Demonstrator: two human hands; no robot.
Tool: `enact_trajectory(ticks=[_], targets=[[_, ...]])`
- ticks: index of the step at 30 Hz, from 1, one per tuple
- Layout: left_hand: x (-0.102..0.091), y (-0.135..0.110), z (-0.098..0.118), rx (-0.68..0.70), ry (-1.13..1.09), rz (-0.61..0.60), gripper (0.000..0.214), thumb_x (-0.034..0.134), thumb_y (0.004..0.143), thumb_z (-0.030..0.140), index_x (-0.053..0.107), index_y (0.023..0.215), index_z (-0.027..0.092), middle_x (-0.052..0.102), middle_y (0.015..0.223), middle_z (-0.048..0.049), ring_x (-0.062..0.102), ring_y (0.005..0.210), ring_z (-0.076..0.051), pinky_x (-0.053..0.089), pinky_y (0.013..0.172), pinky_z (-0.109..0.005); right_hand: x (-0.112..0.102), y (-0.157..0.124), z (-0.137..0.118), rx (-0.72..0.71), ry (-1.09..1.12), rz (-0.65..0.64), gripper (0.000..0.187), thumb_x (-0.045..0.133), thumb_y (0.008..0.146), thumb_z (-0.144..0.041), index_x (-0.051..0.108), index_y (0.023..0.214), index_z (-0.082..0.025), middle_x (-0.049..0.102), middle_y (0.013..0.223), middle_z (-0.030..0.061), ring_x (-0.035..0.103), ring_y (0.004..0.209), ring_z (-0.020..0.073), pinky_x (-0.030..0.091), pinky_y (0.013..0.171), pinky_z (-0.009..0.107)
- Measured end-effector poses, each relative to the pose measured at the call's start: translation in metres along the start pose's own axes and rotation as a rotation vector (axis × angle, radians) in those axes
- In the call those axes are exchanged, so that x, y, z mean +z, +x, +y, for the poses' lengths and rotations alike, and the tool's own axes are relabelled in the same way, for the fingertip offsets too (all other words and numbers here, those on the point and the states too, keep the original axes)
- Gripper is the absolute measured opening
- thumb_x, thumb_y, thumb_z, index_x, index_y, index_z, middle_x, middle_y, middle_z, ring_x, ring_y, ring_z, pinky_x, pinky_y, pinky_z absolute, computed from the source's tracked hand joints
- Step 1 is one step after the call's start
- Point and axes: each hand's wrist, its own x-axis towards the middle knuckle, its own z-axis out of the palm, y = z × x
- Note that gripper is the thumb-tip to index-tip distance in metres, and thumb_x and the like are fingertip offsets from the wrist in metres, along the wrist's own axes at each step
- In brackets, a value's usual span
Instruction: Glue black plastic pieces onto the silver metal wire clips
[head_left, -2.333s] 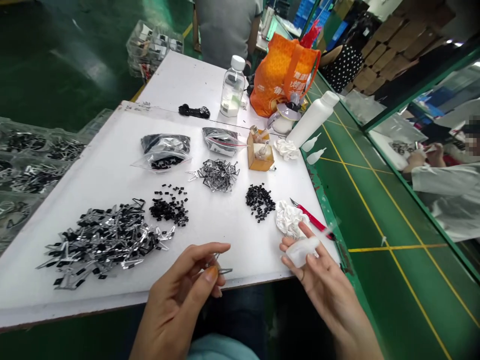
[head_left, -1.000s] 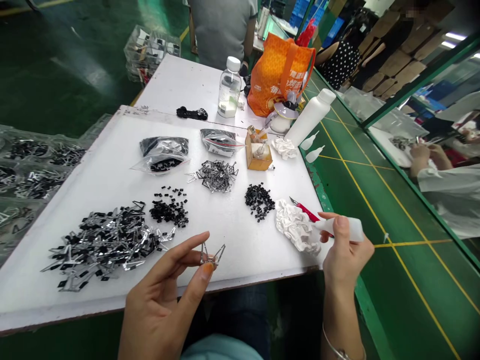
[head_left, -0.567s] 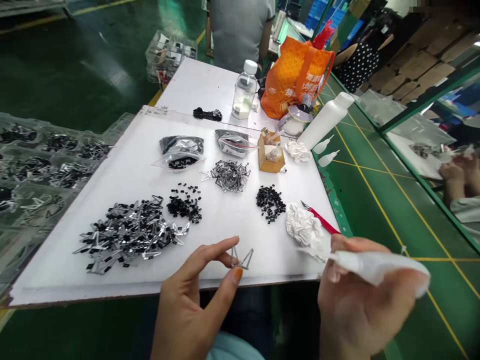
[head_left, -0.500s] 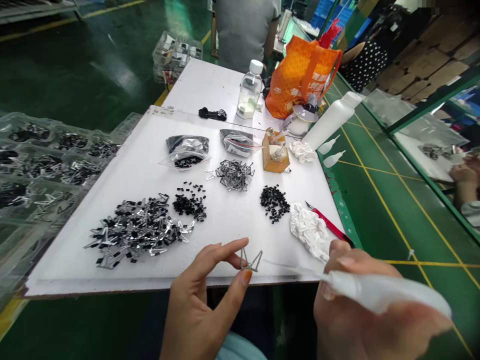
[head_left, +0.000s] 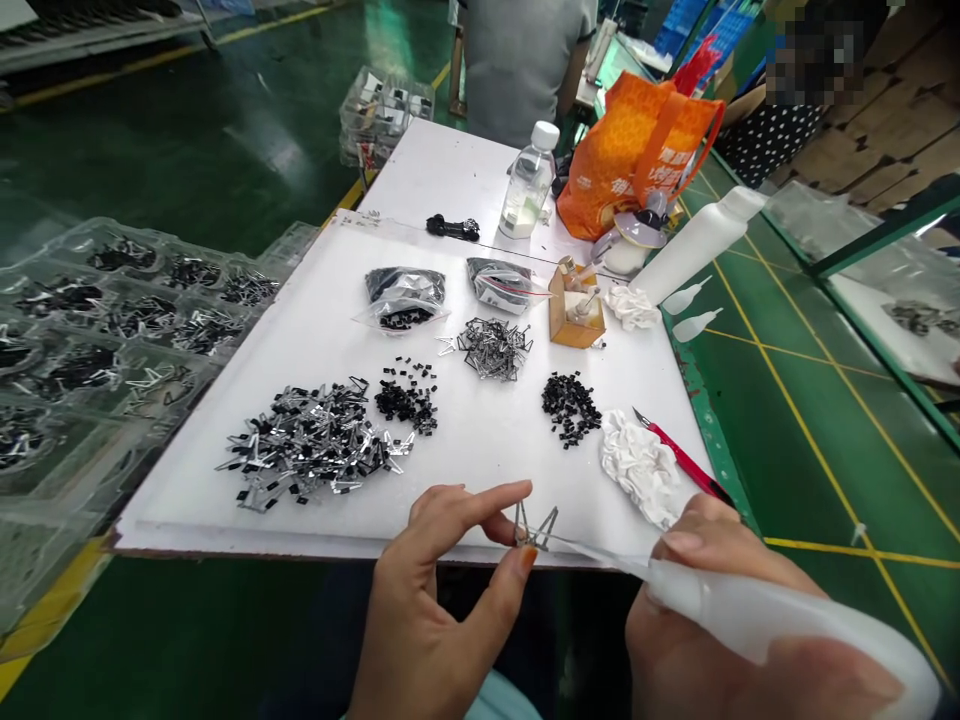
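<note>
Clear plastic trays [head_left: 90, 245] fill the far left, loaded with dark and silver parts. On the white board [head_left: 187, 525] beside them lie a heap of black-and-silver metal clips [head_left: 311, 445] and a scatter of small black pieces [head_left: 405, 405]. Near the board's front edge, the left hand [head_left: 442, 610] pinches a bent metal clip [head_left: 535, 528] firmly between thumb and fingers, its two pointed arms angled upward. The white squeeze bottle [head_left: 772, 625] comes in from the right, clenched in the right hand [head_left: 697, 650], its long axis running up and leftward, so the thin nozzle [head_left: 592, 553] aims at the clip. The left hand is the nearer of the two to the clip, but the nozzle tip reaches it from the other side — touching or just short, I cannot tell. Beyond the bottle lie a crumpled white tissue [head_left: 641, 465] and a red-handled craft knife [head_left: 682, 460] — its blade pointing up and left.
</note>
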Motion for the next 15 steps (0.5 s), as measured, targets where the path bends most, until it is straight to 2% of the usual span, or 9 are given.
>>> enact_trajectory(ticks=[3, 6, 11, 15], targets=[[-0.001, 0.0, 0.001, 0.024, -0.003, -0.003, 0.037, 0.072, 0.09, 0.019, 0.079, 0.115, 0.046, 0.071, 0.085, 0.0055, 0.069, 0.087, -0.016, 0.052, 0.09, -0.029, 0.006, 0.0, -0.005, -0.043, 0.101, 0.212, 0.042, 0.061, 0.091, -0.072, 0.082, 0.078, -0.037, 0.067, 0.065, 0.0002, 0.052, 0.06, 0.0243, 0.028, 0.113, 0.051], [-0.002, -0.001, 0.001, 0.048, 0.001, -0.002, 0.038, 0.073, 0.09, 0.017, 0.079, 0.114, 0.045, 0.071, 0.085, 0.0058, 0.069, 0.086, -0.015, 0.052, 0.087, -0.026, 0.012, 0.002, -0.005, -0.023, 0.126, 0.155, 0.042, 0.063, 0.091, -0.07, 0.083, 0.078, -0.036, 0.064, 0.058, -0.0025, 0.049, 0.055, 0.0216, 0.032, 0.112, 0.049], [-0.002, -0.001, 0.0, 0.067, 0.02, -0.017, 0.041, 0.071, 0.091, 0.015, 0.078, 0.117, 0.046, 0.071, 0.086, 0.0062, 0.069, 0.087, -0.014, 0.051, 0.085, -0.025, 0.007, 0.003, 0.014, -0.25, 0.121, 0.202, 0.052, 0.048, 0.101, -0.058, 0.081, 0.079, -0.024, 0.062, 0.057, -0.0038, 0.049, 0.05, 0.0167, 0.041, 0.103, 0.045], [-0.002, 0.0, 0.0, 0.068, 0.018, -0.028, 0.044, 0.07, 0.092, 0.015, 0.076, 0.119, 0.049, 0.071, 0.087, 0.0072, 0.068, 0.089, -0.013, 0.051, 0.087, -0.024, 0.003, 0.001, 0.022, -0.261, 0.124, 0.142, 0.052, 0.044, 0.103, -0.056, 0.082, 0.085, -0.025, 0.064, 0.062, -0.0042, 0.051, 0.053, 0.0155, 0.042, 0.105, 0.039]])
